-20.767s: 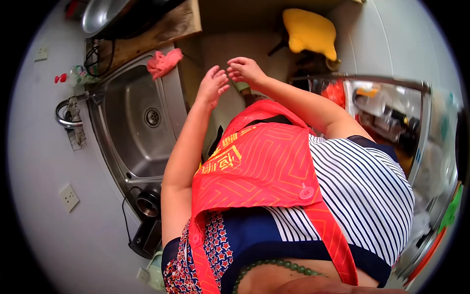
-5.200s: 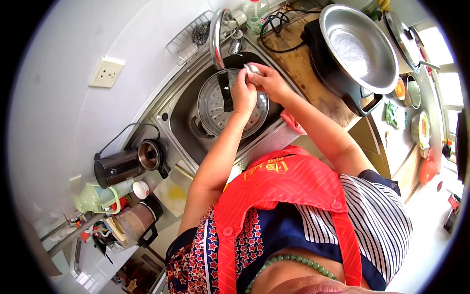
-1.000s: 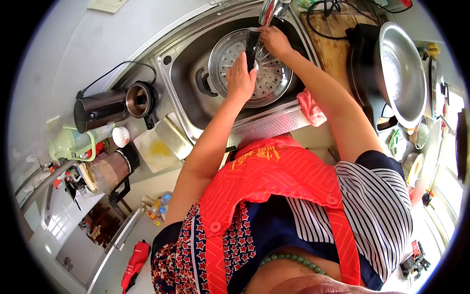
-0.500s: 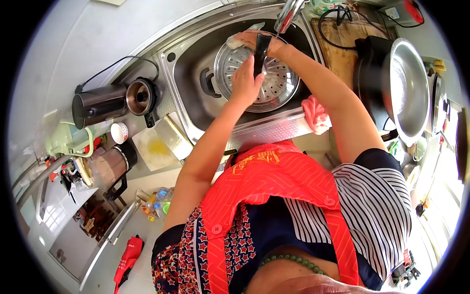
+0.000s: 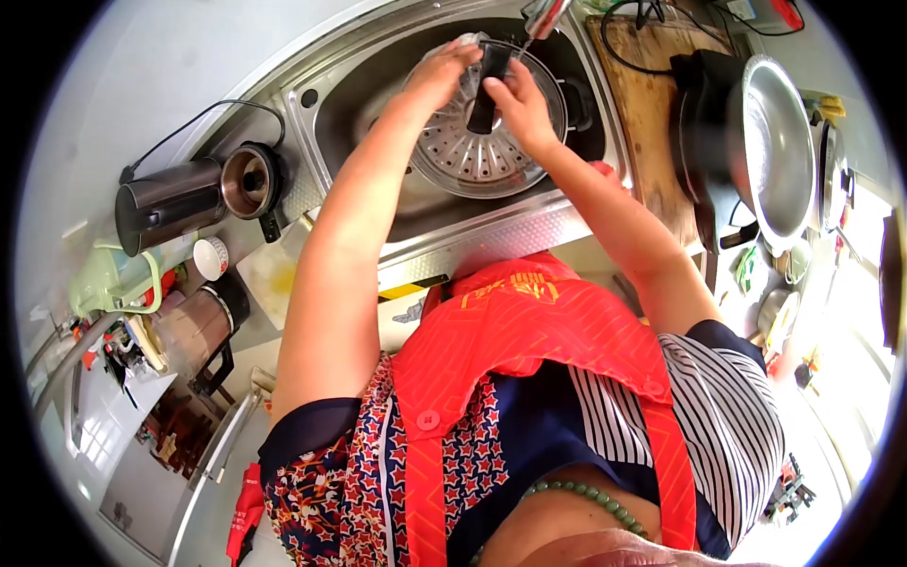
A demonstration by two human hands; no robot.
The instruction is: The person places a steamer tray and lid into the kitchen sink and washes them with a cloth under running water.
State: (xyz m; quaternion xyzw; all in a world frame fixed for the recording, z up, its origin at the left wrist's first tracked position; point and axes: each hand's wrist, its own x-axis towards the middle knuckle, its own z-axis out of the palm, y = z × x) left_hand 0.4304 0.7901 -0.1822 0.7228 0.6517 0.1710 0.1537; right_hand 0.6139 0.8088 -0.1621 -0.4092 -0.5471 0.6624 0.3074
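Observation:
A round metal steamer (image 5: 487, 170) with a perforated base sits in the sink. Across its upper part stands a broad black handle (image 5: 488, 87), apparently that of a clear lid lying over the holes. My right hand (image 5: 522, 111) is at the handle's right side, thumb and forefinger against it. To the left of the handle, my left hand (image 5: 442, 76) is at the far rim, its fingers bent over a whitish, see-through thing that I cannot make out. The faucet (image 5: 545, 17) hangs just beyond, with water running from it.
The steel sink (image 5: 326, 142) surrounds the steamer. A wooden board (image 5: 638, 123) and a large metal basin (image 5: 779, 151) are on the right. On the left counter are a dark metal appliance (image 5: 170, 203), a white cup (image 5: 210, 257) and a blender jug (image 5: 194, 326).
My left hand has moved up to the far rim, and my right hand has drawn back to the handle's right side. The steamer's side handle, formerly at left, now shows at right.

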